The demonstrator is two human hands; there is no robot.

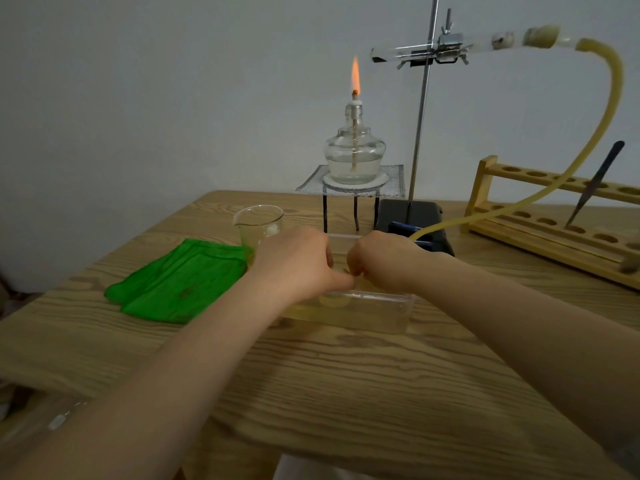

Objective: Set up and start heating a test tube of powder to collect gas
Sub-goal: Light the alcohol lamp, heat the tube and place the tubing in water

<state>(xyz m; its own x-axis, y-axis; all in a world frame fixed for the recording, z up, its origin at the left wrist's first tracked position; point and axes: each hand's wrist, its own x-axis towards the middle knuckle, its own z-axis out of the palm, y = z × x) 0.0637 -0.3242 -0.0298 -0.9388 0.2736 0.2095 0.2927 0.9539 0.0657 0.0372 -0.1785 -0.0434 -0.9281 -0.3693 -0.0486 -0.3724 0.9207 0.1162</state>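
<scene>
Both hands over clear tub (381,311) | L hand (294,261), R hand (377,261) curled, contents hidden | hose (519,199) reaches R.

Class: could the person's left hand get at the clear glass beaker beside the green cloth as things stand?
Probably yes: the left hand is right beside the clear glass beaker, with nothing visible between them.

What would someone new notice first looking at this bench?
The lit alcohol lamp, its orange flame tall, on a mesh-topped tripod at the back centre. Up right, a clamped test tube lies nearly level on the stand, its yellow hose curving down to the clear water tray, where the left hand and right hand meet. A green cloth lies left.
</scene>
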